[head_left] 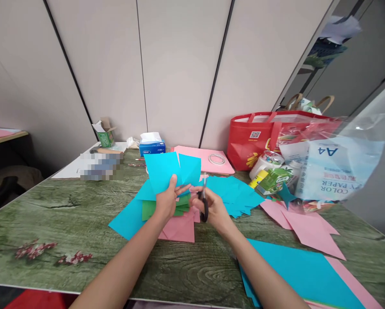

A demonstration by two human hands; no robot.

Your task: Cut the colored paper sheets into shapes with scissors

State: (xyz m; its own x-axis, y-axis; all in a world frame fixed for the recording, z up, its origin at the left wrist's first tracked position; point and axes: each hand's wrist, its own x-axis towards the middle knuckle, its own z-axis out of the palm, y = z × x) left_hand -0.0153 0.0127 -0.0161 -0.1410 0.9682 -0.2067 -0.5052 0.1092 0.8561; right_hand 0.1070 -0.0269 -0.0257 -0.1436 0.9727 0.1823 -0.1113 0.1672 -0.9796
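My left hand (167,200) pinches the lower edge of a blue paper sheet (166,171) and holds it upright above the table. A cut runs down the sheet from its top edge. My right hand (212,207) is closed around black-handled scissors (204,202), whose blades point up at the sheet's lower right part. Under both hands lie green paper (149,208), pink paper (179,229) and more blue sheets (234,193) on the green wood-grain table (83,214).
A red bag (253,139), a clear pack of colour paper (334,169), a tissue box (152,146), a tape roll (217,159) on pink paper and small boxes stand at the back. Blue and pink sheets (308,270) lie at the near right.
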